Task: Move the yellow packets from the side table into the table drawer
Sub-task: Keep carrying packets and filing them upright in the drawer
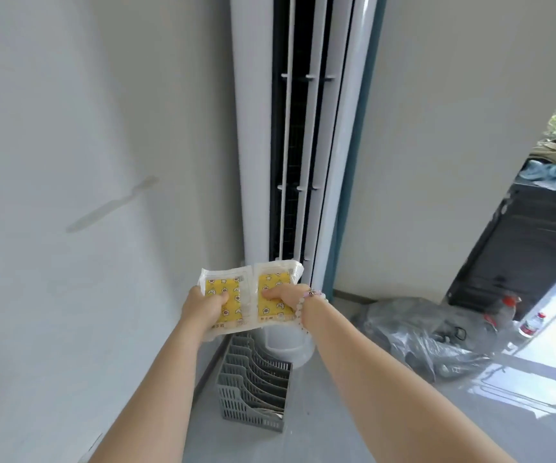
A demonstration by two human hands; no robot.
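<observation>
Our left hand is clamping the left yellow packet and our right hand the right yellow packet, edges touching, long axes pointing away from us, airborne; neither table nor drawer is showing.

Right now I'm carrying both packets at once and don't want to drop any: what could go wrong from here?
1. The left hand grips the left packet and the right hand the right packet, thumbs pressed on glossy wrap; either could slip.
2. The grey rack and the plastic bag lie on the floor just ahead, possible trip hazards.
3. No drawer is in view, so a turn seems likely.
</observation>
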